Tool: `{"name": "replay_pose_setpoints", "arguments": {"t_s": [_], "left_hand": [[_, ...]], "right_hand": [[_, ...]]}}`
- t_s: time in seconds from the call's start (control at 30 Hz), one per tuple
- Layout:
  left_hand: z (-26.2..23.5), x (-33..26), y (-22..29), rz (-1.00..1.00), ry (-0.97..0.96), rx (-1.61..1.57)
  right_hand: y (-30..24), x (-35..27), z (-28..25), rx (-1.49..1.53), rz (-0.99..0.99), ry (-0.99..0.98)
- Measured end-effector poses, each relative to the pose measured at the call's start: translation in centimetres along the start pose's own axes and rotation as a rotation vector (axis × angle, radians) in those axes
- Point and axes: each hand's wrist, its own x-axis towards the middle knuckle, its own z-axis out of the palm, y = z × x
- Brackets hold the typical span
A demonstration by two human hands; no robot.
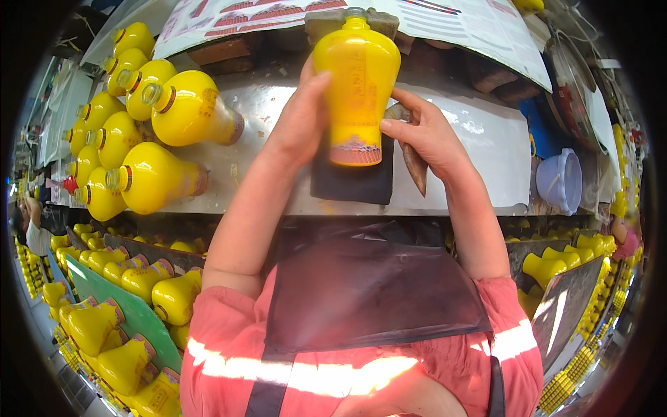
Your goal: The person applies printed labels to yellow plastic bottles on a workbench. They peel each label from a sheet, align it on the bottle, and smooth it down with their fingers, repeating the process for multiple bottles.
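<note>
A glossy yellow bottle point(358, 76) with faint lettering and a red-and-blue patterned band at its base lies in front of me, neck pointing away. Its neck rests at a grey padded block point(315, 24). My left hand point(306, 115) is closed along the bottle's left side, fingers partly hidden. With its thumb at the bottle's lower right edge, my right hand point(425, 128) is curled around a brown pointed tool point(415, 167), whose tip points toward me. Beneath the bottle's base is a dark cloth pad point(351, 184).
Several yellow bottles point(184, 108) lie at the table's left. A white sheet point(462, 174) covers the right side, near a pale purple bucket point(559, 181). Printed sheets point(458, 35) stretch across the back over bricks. Below the table, racks of bottles point(128, 365) flank me; a green board point(121, 309) stands left.
</note>
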Motion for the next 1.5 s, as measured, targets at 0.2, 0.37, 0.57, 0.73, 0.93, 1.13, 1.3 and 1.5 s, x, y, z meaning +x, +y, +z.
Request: {"name": "replay_pose_setpoints", "arguments": {"t_s": [0.2, 0.37, 0.57, 0.73, 0.93, 1.13, 1.3, 1.5], "left_hand": [[0.0, -0.3, -0.2, 0.038, -0.007, 0.045], [0.1, -0.4, -0.1, 0.062, 0.01, 0.11], [0.2, -0.4, 0.0, 0.063, -0.043, 0.051], [0.0, -0.3, -0.3, 0.07, -0.028, 0.064], [0.0, -0.3, -0.5, 0.076, -0.015, 0.067], [0.0, -0.4, -0.5, 0.076, -0.003, 0.081], [-0.2, -0.3, -0.7, 0.108, 0.002, 0.142], [-0.7, -0.3, -0.9, 0.125, 0.019, 0.251]], "right_hand": [[-0.2, 0.0, -0.4, 0.004, 0.05, -0.04], [-0.6, -0.2, -0.5, -0.017, 0.007, -0.047], [-0.6, 0.0, -0.5, -0.014, 0.054, -0.039], [-0.3, 0.1, -0.4, 0.005, 0.029, -0.023], [-0.4, 0.0, -0.6, -0.006, 0.042, -0.036], [-0.7, 0.1, -0.5, 0.016, 0.067, -0.06], [-1.1, -0.1, -0.6, 0.038, 0.08, -0.057], [-1.4, -0.3, -0.5, 0.065, 0.106, -0.09]]}}
